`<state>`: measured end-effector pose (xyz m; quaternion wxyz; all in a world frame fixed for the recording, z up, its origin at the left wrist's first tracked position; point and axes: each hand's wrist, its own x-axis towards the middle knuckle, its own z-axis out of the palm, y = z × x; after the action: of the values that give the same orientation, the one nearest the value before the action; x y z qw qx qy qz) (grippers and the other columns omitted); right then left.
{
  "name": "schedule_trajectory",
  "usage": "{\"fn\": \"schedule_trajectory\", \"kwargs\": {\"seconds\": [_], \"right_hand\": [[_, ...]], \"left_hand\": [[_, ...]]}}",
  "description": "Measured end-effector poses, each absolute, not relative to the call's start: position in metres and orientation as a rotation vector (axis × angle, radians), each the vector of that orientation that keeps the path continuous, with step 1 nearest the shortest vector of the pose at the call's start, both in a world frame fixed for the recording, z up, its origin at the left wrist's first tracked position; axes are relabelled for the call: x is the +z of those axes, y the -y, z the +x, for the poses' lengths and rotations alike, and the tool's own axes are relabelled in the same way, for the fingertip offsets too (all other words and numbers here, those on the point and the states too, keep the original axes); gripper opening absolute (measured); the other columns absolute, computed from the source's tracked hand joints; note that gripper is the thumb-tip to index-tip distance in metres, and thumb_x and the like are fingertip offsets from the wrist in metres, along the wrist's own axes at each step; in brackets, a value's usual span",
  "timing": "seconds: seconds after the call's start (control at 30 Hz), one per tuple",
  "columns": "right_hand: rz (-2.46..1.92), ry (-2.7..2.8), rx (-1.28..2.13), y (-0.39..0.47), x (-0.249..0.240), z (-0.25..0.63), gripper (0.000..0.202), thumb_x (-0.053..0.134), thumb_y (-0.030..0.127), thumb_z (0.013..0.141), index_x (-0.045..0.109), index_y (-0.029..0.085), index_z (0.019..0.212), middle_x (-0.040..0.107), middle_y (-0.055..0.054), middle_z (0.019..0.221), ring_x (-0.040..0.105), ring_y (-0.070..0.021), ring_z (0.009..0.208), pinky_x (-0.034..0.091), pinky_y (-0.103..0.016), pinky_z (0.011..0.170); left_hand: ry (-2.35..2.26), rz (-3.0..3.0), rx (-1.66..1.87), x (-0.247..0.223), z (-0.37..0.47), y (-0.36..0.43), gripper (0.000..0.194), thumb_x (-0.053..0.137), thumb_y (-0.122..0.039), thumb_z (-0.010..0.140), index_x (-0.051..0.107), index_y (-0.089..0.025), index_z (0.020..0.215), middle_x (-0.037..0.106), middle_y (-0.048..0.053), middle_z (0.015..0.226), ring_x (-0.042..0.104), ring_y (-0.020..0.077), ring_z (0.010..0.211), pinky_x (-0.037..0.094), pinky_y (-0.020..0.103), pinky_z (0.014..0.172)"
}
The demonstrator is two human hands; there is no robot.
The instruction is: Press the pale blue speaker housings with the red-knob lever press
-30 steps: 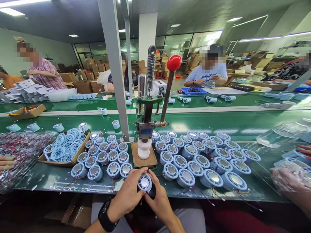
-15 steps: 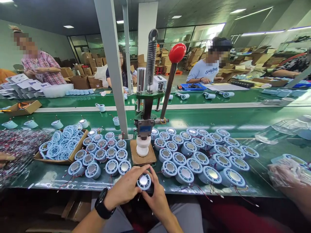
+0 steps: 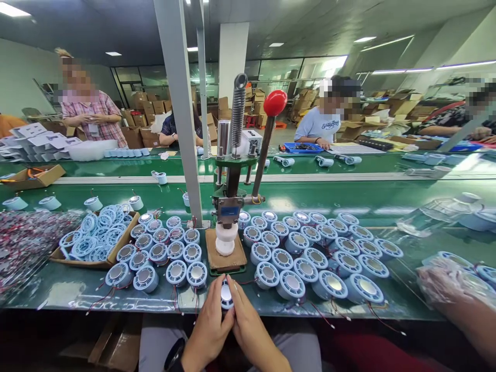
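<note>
Between my two hands is a light-blue round housing [image 3: 227, 295] with a silver disc in its slotted top, at the bench's front edge. My left hand [image 3: 209, 316] closes round its left side, and my right hand [image 3: 248, 319] wraps the right side. The fingertips of both hands almost meet above it, and its lower part is hidden by them. Just beyond stands a hand press [image 3: 231, 201] with a red-knobbed lever [image 3: 275, 103]. Its white plunger [image 3: 225, 240] is over a brown base pad [image 3: 232, 260].
Many similar blue housings [image 3: 291, 284] with thin wires stand on both sides of the press. A cardboard tray [image 3: 129, 227] of blue rings is at left, near bundled wires [image 3: 31, 248]. A clear bottle [image 3: 434, 214] lies at right, near another person's gloved hand [image 3: 451, 281]. Co-workers sit or stand across the conveyor.
My hands have drawn closer together around the housing, their fingers straighter and pointing forward. The camera view has tilted up slightly. At far left, another person's hand has gone out of view.
</note>
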<state>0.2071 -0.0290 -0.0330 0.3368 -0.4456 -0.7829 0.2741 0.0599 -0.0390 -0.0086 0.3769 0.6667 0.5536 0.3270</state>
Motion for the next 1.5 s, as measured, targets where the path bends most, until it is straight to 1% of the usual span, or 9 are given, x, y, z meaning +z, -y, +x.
{"fn": "schedule_trajectory", "kwargs": {"seconds": [0.13, 0.27, 0.4, 0.53, 0.63, 0.73, 0.97, 1.23, 1.5], "right_hand": [[-1.079, 2.238, 0.758, 0.020, 0.020, 0.236, 0.087, 0.050, 0.004, 0.077, 0.026, 0.028, 0.158, 0.042, -0.007, 0.155, 0.046, -0.0246, 0.140, 0.047, -0.041, 0.112], [-1.002, 2.128, 0.254, -0.014, 0.131, 0.268, 0.072, 0.056, 0.017, 0.087, 0.034, 0.033, 0.154, 0.052, -0.005, 0.147, 0.056, -0.0268, 0.131, 0.050, -0.048, 0.109], [-0.856, 1.839, -0.230, -0.086, 0.266, 0.278, 0.054, 0.058, 0.024, 0.090, 0.048, 0.021, 0.143, 0.057, -0.009, 0.138, 0.054, -0.0283, 0.130, 0.044, -0.054, 0.111], [-0.843, 1.681, -0.057, -0.167, 0.343, 0.255, 0.044, 0.056, 0.021, 0.089, 0.056, 0.009, 0.131, 0.065, -0.008, 0.115, 0.065, -0.0190, 0.108, 0.052, -0.042, 0.098], [-0.830, 1.630, 0.162, -0.198, 0.351, 0.232, 0.030, 0.039, 0.022, 0.096, 0.066, 0.008, 0.101, 0.063, 0.002, 0.074, 0.065, -0.0072, 0.062, 0.055, -0.024, 0.072], [-0.789, 1.582, 0.199, -0.204, 0.341, 0.220, 0.035, 0.033, 0.023, 0.097, 0.062, 0.013, 0.080, 0.056, 0.005, 0.061, 0.057, -0.0044, 0.044, 0.046, -0.015, 0.055], [-0.782, 1.539, 0.196, -0.202, 0.338, 0.222, 0.031, 0.035, 0.025, 0.098, 0.059, 0.016, 0.081, 0.055, 0.007, 0.062, 0.057, -0.0038, 0.044, 0.042, -0.015, 0.053], [-0.810, 1.552, 0.187, -0.199, 0.338, 0.218, 0.029, 0.036, 0.018, 0.099, 0.059, 0.015, 0.082, 0.055, 0.008, 0.065, 0.056, -0.0035, 0.043, 0.044, -0.018, 0.060], [-0.851, 1.481, 0.221, -0.191, 0.348, 0.219, 0.034, 0.030, 0.019, 0.100, 0.062, 0.008, 0.092, 0.058, 0.004, 0.067, 0.053, 0.0004, 0.047, 0.041, -0.013, 0.056]], "left_hand": [[-1.441, 1.696, 0.937, -0.020, 0.059, 0.034, 0.063, 0.050, -0.020, 0.086, 0.039, -0.018, 0.148, 0.044, 0.015, 0.154, 0.041, 0.0270, 0.144, 0.034, 0.051, 0.120], [-1.412, 1.645, 0.989, -0.008, 0.054, 0.031, 0.066, 0.060, -0.015, 0.072, 0.053, -0.017, 0.138, 0.058, 0.014, 0.142, 0.053, 0.0305, 0.134, 0.040, 0.049, 0.116], [-1.428, 1.572, 1.044, 0.046, 0.032, 0.007, 0.068, 0.066, -0.013, 0.064, 0.060, -0.020, 0.131, 0.064, 0.010, 0.136, 0.057, 0.0300, 0.128, 0.039, 0.048, 0.116], [-1.484, 1.521, 1.086, 0.090, 0.010, -0.046, 0.065, 0.070, -0.012, 0.058, 0.064, -0.015, 0.122, 0.069, 0.011, 0.125, 0.062, 0.0312, 0.119, 0.041, 0.049, 0.111], [-1.432, 1.547, 1.069, 0.096, 0.008, -0.079, 0.064, 0.071, -0.010, 0.055, 0.065, -0.013, 0.119, 0.072, 0.011, 0.118, 0.067, 0.0301, 0.110, 0.048, 0.045, 0.104], [-1.389, 1.556, 1.074, 0.089, 0.012, -0.097, 0.061, 0.072, -0.007, 0.052, 0.069, -0.014, 0.112, 0.074, 0.011, 0.114, 0.067, 0.0303, 0.109, 0.048, 0.042, 0.102], [-1.250, 1.506, 1.090, 0.081, 0.009, -0.106, 0.064, 0.082, -0.020, 0.048, 0.069, -0.014, 0.111, 0.073, 0.013, 0.116, 0.064, 0.0343, 0.113, 0.044, 0.046, 0.106], [-1.011, 1.477, 1.008, 0.075, 0.041, -0.120, 0.058, 0.088, -0.038, 0.052, 0.068, -0.013, 0.100, 0.075, 0.012, 0.100, 0.068, 0.0309, 0.096, 0.051, 0.046, 0.093], [-0.966, 1.441, 0.988, 0.063, 0.040, -0.117, 0.064, 0.089, -0.026, 0.051, 0.066, -0.013, 0.109, 0.073, 0.009, 0.102, 0.066, 0.0267, 0.097, 0.048, 0.043, 0.095]]}}
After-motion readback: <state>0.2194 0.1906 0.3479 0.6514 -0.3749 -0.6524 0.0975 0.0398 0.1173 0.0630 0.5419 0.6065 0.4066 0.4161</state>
